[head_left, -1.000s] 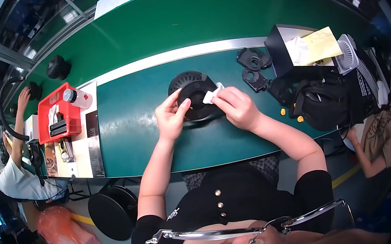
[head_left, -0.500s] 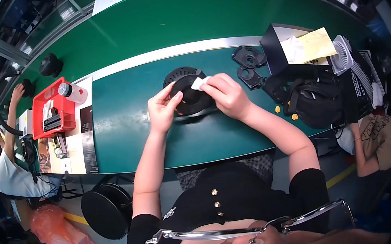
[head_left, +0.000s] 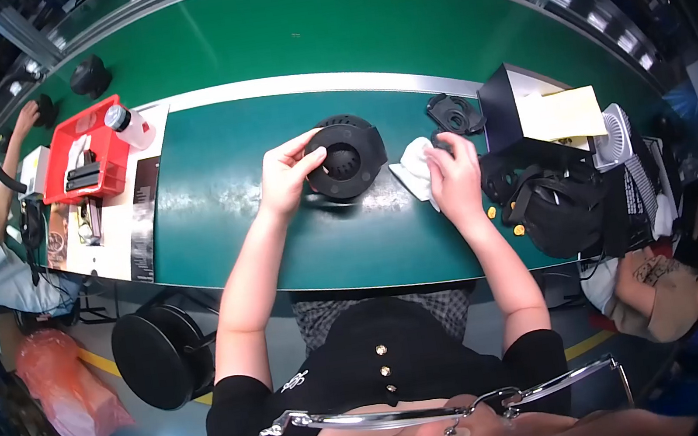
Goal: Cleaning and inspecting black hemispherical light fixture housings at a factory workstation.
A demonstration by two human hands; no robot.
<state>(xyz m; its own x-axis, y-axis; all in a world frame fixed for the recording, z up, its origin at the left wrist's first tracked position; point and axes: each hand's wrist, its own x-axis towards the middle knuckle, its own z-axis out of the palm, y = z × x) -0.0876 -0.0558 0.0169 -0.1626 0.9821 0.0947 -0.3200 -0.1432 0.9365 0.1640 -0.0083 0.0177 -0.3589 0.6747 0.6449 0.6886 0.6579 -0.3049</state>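
Note:
My left hand [head_left: 286, 176] grips a round black plastic housing [head_left: 368, 162] by its left edge. The housing is tilted so that its round opening and slotted inside face me. To the right, my right hand [head_left: 456, 176] is curled, with a crumpled white cloth [head_left: 414, 165] against its thumb side. Part of the cloth spreads toward the green tabletop. Close to my right fingertips is a dark part, mostly covered by the hand. Beyond it lies a black moulded part [head_left: 456, 113] with a round hole.
A red bin [head_left: 53, 182] and a clear bottle [head_left: 130, 128] stand at left. Right are a dark box [head_left: 498, 114], a small white fan [head_left: 612, 137], a black bag [head_left: 556, 213] and yellow bits [head_left: 519, 231]. A co-worker's hand [head_left: 28, 116] shows far left.
My right hand has moved right, away from the housing, taking the white cloth along. The housing has been tilted and its opening now shows. The view has shifted slightly.

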